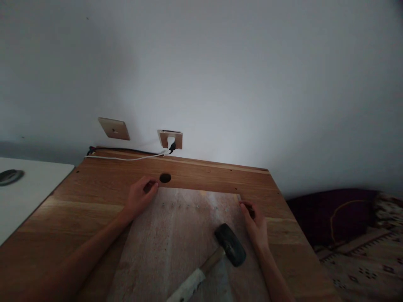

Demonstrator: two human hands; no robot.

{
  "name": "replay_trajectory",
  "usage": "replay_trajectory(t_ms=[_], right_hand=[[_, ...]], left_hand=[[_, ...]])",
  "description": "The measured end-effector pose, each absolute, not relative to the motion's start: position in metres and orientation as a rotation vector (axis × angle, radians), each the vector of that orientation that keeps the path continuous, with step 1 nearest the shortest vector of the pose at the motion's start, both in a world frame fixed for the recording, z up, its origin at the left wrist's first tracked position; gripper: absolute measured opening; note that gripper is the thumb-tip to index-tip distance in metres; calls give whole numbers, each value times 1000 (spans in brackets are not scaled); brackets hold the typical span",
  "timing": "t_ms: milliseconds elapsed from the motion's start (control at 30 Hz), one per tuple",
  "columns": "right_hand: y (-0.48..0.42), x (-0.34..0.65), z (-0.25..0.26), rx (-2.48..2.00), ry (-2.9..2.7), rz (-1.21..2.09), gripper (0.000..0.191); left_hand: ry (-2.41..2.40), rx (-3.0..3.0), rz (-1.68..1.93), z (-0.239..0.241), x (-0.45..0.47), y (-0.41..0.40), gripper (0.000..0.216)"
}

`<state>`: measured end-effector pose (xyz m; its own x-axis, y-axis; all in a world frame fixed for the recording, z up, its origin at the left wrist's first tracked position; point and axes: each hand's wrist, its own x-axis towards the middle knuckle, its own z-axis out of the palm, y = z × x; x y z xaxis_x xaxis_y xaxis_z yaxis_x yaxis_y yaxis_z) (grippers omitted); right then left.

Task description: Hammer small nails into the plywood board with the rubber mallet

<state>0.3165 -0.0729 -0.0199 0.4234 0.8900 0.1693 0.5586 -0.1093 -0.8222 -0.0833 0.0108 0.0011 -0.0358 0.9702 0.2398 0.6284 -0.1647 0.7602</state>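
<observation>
A thin, pale wooden board (151, 251) lies on the wooden desk, with a row of several small nail or screw heads (188, 206) near its far edge. My left hand (142, 196) has its fingers curled at the far left corner, thumb and fingertip pinched on the edge. At the far right corner, my right hand (256, 222) grips the opposite edge in the same way. Between my forearms, a mallet (231, 244) with a black head rests on the board. Its handle, partly wrapped in white, runs toward me and leaves the picture at the bottom.
Beyond the board, the desk (201, 167) has a round cable hole (165, 178). A white cable (132, 159) runs along the wall to a socket (176, 140) with plugs in it. A white surface (37, 176) adjoins on the left; patterned fabric (365, 264) lies at right.
</observation>
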Motion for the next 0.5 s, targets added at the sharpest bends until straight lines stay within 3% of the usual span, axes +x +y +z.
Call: replay_trajectory(t_ms=[500], right_hand=[[-70, 316, -17, -1719, -1293, 488, 41]], left_hand=[[1636, 1831, 1113, -2, -83, 17, 30]])
